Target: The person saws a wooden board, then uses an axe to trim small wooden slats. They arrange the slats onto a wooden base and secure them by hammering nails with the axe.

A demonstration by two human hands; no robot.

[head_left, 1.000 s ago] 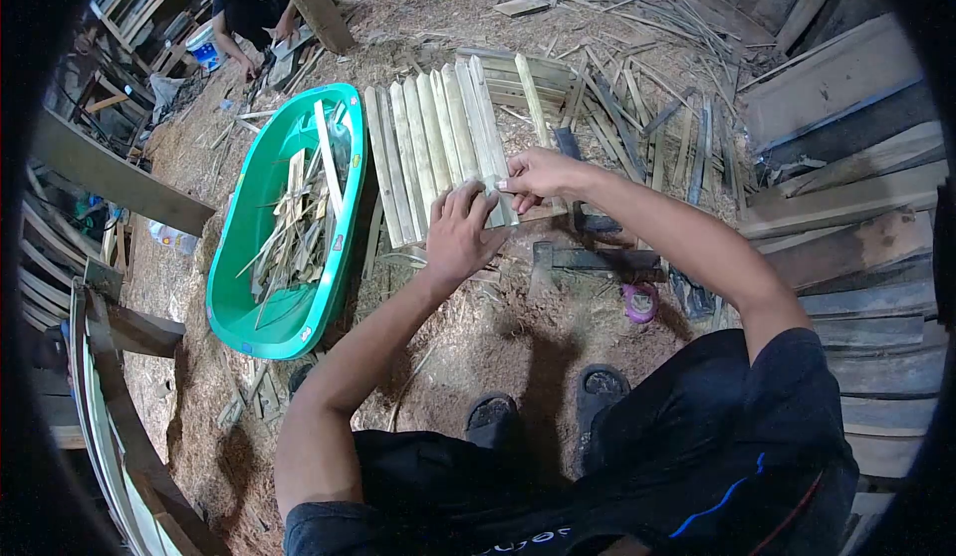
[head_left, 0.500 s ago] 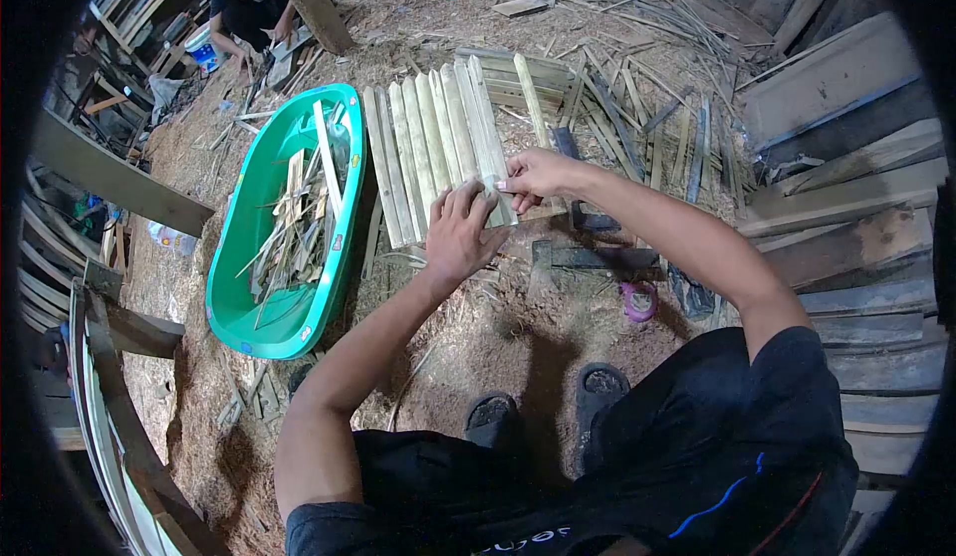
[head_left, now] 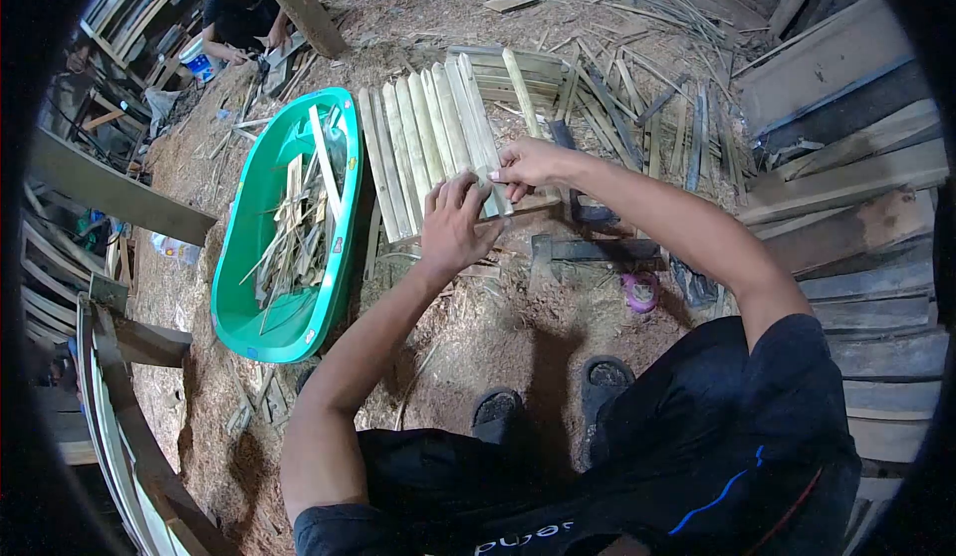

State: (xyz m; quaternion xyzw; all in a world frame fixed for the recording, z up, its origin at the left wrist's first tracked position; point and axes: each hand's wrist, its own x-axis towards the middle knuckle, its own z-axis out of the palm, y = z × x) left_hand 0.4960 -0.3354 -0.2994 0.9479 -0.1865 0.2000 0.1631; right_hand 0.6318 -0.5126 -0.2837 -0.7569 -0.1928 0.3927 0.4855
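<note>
Pale wooden slats (head_left: 413, 123) with pointed far ends lie side by side in a row in front of me. My left hand (head_left: 458, 220) is bent over the near ends of the slats at the right of the row, gripping there with the thumb toward me. Just to its right, my right hand (head_left: 531, 166) is closed in a pinch at the rightmost slats. Whatever sits between its fingertips is too small or hidden to make out. A single pointed slat (head_left: 520, 91) lies apart, beyond my right hand.
A green plastic tub (head_left: 231, 307) holding wood scraps stands left of the slats. Close by on the right lie a hammer (head_left: 597, 250) and a pink roll (head_left: 639, 292). Stacked boards (head_left: 876, 257) line the right side. Another person (head_left: 244, 13) crouches at the far left beside a post (head_left: 297, 3).
The camera view has shifted slightly. Both hands stay at the near ends of the slats, with only small finger movement. The crouching person has raised their head a little.
</note>
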